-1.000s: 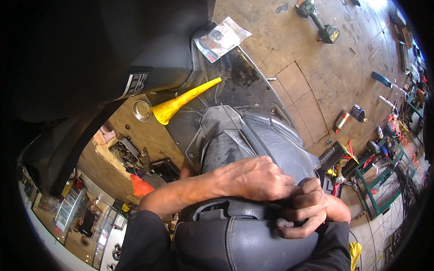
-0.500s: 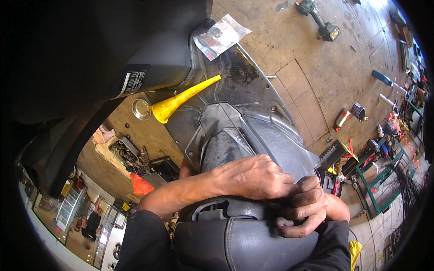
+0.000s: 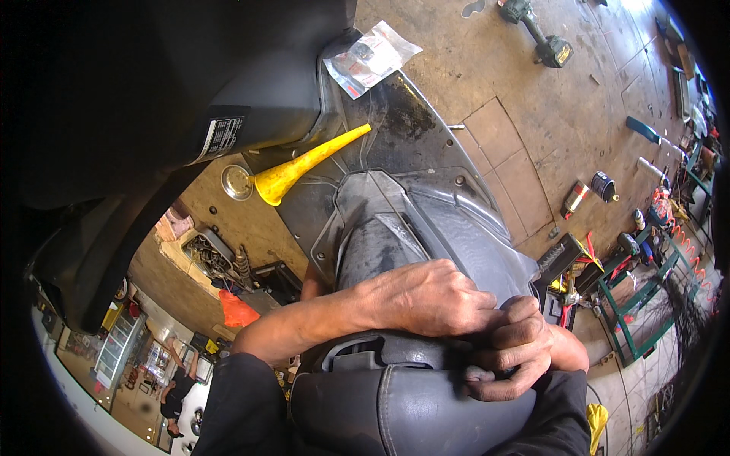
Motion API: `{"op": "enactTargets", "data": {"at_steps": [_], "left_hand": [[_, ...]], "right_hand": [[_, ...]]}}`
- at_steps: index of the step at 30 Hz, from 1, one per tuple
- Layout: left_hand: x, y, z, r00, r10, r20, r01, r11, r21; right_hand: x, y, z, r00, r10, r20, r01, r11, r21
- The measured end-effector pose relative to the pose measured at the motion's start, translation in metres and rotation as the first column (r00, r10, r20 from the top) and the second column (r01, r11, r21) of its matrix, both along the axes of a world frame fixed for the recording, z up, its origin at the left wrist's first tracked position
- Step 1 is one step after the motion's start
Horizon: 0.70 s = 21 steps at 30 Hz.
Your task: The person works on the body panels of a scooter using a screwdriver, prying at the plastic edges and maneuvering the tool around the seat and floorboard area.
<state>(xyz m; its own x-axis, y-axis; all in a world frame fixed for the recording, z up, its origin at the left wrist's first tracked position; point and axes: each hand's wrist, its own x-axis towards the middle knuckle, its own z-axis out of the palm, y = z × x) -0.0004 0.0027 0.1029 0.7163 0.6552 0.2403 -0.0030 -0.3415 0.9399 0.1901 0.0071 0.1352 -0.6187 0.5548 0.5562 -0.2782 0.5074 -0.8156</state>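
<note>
My left hand (image 3: 426,298) reaches across from the left, its fingers curled into a fist, with the fingertips hidden at the front right of a scooter seat (image 3: 449,403). Against its knuckles is my right hand (image 3: 517,349), fingers bent and pressed inward, dark with grease. Whatever the two hands pinch between them is hidden. Both are above the join between the black stitched seat and the grey body panel (image 3: 471,232). Farther off, a yellow funnel (image 3: 300,169) lies on the scooter's footboard (image 3: 395,125), near a clear plastic packet (image 3: 372,59).
A cordless power tool (image 3: 541,38) lies on the floor at far right. Cans (image 3: 603,187) and a green metal rack (image 3: 623,334) stand at right. A metal tray of parts (image 3: 205,254) and an orange cloth (image 3: 237,308) are at left. Another person (image 3: 176,395) is in the background.
My hands hold nearly the same pose. The person in the left background has shifted to the right in the picture.
</note>
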Motion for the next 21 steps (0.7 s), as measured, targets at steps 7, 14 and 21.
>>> {"op": "enactTargets", "data": {"at_steps": [7,14,21], "left_hand": [[0.003,0.001,-0.001,0.989,0.123,0.084,-0.116,0.990,-0.076],[-0.019,0.012,0.018,0.998,-0.040,0.039,0.049,0.959,-0.279],[-0.048,-0.005,0.025,0.962,0.270,0.035,-0.258,0.946,-0.199]], "right_hand": [[-0.004,0.000,0.006,0.996,-0.039,0.086,0.040,0.999,-0.008],[-0.020,0.020,0.037,0.931,-0.041,0.363,0.031,0.999,0.034],[-0.078,0.039,0.072,0.914,-0.126,0.385,0.133,0.991,0.007]]}}
